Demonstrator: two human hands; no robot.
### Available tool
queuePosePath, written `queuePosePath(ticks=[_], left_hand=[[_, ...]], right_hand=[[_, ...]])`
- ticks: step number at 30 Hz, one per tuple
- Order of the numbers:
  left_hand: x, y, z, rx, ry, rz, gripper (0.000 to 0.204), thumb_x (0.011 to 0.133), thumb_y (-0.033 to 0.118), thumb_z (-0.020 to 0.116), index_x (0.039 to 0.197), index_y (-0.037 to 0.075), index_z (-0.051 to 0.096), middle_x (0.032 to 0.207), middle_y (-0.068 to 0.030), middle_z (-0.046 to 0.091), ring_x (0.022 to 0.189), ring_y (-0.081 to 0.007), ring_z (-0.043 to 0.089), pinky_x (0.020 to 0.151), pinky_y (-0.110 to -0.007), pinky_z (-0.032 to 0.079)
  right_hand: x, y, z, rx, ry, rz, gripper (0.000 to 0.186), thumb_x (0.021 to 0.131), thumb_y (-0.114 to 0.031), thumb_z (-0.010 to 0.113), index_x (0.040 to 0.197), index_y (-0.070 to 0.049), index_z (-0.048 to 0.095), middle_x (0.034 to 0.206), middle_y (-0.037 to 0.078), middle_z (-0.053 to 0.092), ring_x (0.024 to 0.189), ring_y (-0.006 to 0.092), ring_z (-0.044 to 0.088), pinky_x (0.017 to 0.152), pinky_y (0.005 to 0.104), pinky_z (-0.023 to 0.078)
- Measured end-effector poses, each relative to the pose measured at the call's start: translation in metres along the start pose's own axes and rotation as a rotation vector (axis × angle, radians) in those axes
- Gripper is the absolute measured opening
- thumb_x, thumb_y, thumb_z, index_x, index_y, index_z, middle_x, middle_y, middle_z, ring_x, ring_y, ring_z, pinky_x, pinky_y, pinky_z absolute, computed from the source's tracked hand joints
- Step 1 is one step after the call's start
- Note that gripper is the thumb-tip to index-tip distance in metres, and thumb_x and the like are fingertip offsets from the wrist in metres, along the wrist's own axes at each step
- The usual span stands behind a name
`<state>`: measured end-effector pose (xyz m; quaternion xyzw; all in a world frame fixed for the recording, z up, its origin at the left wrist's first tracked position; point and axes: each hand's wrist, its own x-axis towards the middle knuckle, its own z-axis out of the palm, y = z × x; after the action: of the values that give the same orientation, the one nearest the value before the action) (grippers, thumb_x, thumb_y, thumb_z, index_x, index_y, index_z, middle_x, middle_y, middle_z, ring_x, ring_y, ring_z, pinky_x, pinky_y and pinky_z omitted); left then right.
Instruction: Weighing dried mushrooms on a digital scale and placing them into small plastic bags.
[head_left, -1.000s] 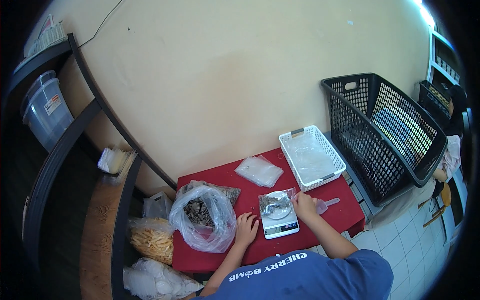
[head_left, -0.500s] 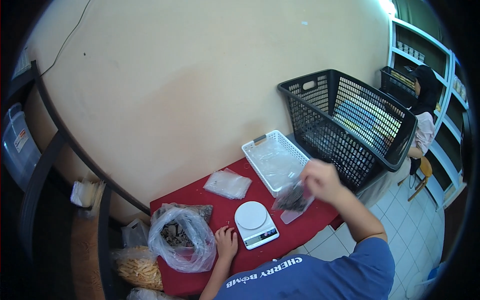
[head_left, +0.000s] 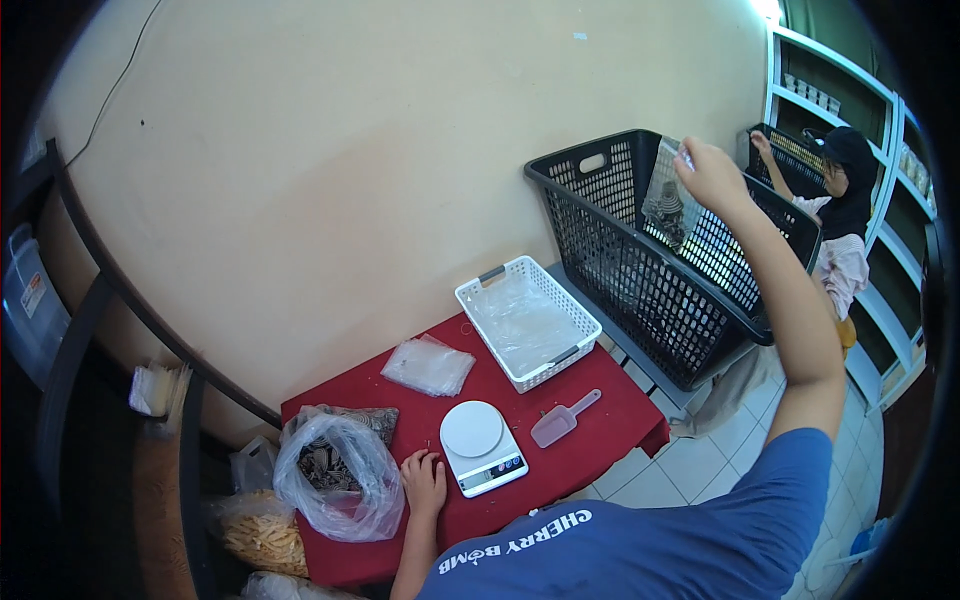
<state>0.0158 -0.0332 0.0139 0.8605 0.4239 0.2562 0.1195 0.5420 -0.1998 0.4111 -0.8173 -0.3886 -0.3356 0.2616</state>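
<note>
My right hand is raised over the large black basket and holds a small clear packet with dark contents. My left hand rests flat on the red table, between a big clear bag of dark pieces and a white kitchen scale. A translucent scoop lies right of the scale. Behind it sit a pile of empty clear packets and a white basket lined with plastic.
Another person in dark headwear reaches into a second black basket at shelves far right. Dark shelving with a plastic tub stands at left. Bags of pale snacks lie below the table's left end. Tiled floor is at right.
My right hand lifted the filled packet off the scale, carried it right and up, and now holds it over the black basket. My view turned right. My left hand stayed on the table.
</note>
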Motion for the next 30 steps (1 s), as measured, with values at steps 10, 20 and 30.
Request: queuePosePath(ticks=[10,20,30], left_hand=[[0.005,-0.003,0.007,-0.076,0.043,-0.043,0.023,0.089,0.023,0.056,0.105,0.009,0.065,0.117,-0.0094,0.058,0.115,-0.031,0.045,0.101,-0.044,0.033],[0.113,0.003,0.02,-0.357,0.125,-0.011,0.021,0.088,0.013,0.056,0.105,0.001,0.061,0.105,-0.017,0.062,0.101,-0.0332,0.059,0.091,-0.041,0.045],[0.187,0.023,0.052,0.122,-0.196,0.063,0.029,0.079,0.026,0.066,0.103,0.01,0.069,0.102,-0.014,0.067,0.097,-0.0318,0.063,0.085,-0.042,0.05]], right_hand=[[-0.046,0.108,0.183,-0.365,-0.993,-0.169,0.027,0.08,-0.017,0.061,0.104,-0.005,0.065,0.1,0.023,0.065,0.095,0.0367,0.064,0.084,0.0442,0.05],[-0.01,-0.045,-0.041,0.235,-0.174,-0.51,0.019,0.092,-0.012,0.05,0.108,-0.003,0.056,0.103,0.014,0.06,0.095,0.0313,0.06,0.083,0.0394,0.048],[-0.189,-0.047,-0.062,0.845,-0.463,-0.91,0.024,0.076,-0.014,0.06,0.099,-0.009,0.063,0.086,0.002,0.06,0.075,0.0152,0.062,0.06,0.0273,0.044]])
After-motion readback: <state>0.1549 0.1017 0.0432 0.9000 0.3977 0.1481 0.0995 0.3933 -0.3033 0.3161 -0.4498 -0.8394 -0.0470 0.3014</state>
